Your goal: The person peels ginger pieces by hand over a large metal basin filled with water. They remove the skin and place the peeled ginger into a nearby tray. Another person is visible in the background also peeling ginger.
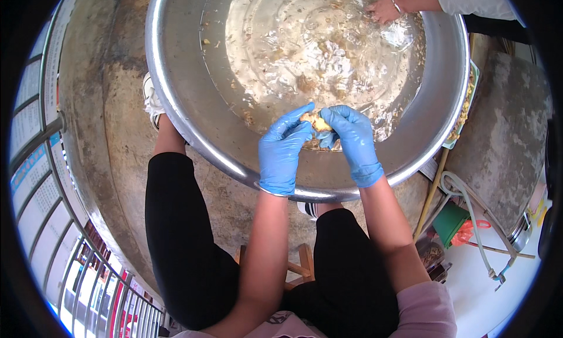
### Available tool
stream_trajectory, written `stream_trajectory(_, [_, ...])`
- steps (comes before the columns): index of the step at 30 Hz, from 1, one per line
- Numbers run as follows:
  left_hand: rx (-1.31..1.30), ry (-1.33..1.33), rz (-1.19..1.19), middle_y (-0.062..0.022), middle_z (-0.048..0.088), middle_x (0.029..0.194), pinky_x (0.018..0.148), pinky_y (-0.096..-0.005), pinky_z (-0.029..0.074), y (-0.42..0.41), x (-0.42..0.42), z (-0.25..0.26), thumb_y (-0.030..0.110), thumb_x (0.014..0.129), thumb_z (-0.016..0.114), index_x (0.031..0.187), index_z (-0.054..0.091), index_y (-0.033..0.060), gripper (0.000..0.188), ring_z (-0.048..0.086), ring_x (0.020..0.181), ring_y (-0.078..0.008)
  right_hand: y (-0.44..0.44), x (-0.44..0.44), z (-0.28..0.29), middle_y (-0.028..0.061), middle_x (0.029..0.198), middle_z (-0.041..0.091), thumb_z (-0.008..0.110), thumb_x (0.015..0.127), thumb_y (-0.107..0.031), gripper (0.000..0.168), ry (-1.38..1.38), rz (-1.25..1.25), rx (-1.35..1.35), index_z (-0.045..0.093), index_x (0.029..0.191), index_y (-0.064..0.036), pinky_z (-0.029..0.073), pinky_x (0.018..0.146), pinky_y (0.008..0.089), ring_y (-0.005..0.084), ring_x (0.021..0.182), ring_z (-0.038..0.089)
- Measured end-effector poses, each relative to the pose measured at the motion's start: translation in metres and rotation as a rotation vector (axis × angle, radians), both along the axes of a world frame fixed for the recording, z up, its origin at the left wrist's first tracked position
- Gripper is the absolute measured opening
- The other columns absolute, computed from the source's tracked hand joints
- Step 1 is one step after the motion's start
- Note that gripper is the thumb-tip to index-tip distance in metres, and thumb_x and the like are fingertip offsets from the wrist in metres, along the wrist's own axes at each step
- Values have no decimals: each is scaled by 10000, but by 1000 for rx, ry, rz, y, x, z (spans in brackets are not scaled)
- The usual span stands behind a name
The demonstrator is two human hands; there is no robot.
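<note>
My left hand [283, 151] and my right hand [353, 140], both in blue disposable gloves, meet over the near side of a large round metal basin [193, 91]. Between their fingertips is a knobbly brown and yellow piece that looks like ginger root [317, 120]. The left fingers grip its left end, and the right thumb and fingers pinch its right end. Water [272, 43] with floating brown scraps partly fills the basin. Some of the right fingers are hidden behind the piece.
Another person's hand [384, 10], wearing a bracelet, dips into the water at the far right. A green tray [471, 78] of yellowish pieces stands beyond the rim. At right are a hose [468, 206] and a green bucket [449, 223]; metal railings [48, 135] run along the left.
</note>
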State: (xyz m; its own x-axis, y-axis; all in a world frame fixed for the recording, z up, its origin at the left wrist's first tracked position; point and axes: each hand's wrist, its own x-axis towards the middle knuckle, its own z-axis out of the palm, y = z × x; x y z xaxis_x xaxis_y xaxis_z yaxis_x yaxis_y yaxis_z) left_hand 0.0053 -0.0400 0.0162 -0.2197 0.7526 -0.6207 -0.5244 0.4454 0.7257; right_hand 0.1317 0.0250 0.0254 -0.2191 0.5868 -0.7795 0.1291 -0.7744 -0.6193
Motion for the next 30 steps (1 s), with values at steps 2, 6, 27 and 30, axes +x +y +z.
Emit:
stream_trajectory(2, [-40,-1,10,-73,588,1125,722,-208,481,3,5,0,15,860,533,1179,553,20,319,548,872,-77,0,6,-5,53,728,640,583,871,-193,209,-33,-26,-33,625,922,5,478,576,211,97,590,584])
stream_trajectory(6, [-37,18,36,-63,588,1085,682,-206,489,-1,0,-6,20,868,525,1188,547,20,321,545,830,-69,-3,-5,2,18,827,608,601,856,-193,283,-10,118,244,600,1081,-23,462,700,197,64,825,553])
stream_trajectory(27, [-54,129,-133,-27,574,916,769,-223,467,-12,19,-14,-54,773,599,1346,342,61,639,551,836,-95,-18,1,-33,17,643,568,609,856,-257,267,-63,203,372,612,827,9,444,565,215,68,601,515])
stream_trajectory(30, [-83,4,-83,-3,549,832,660,-186,448,-3,23,-2,-20,807,579,1320,381,63,556,519,720,-61,-19,-3,-37,3,576,552,613,853,-253,282,-70,-36,370,623,707,-12,425,506,215,65,541,505])
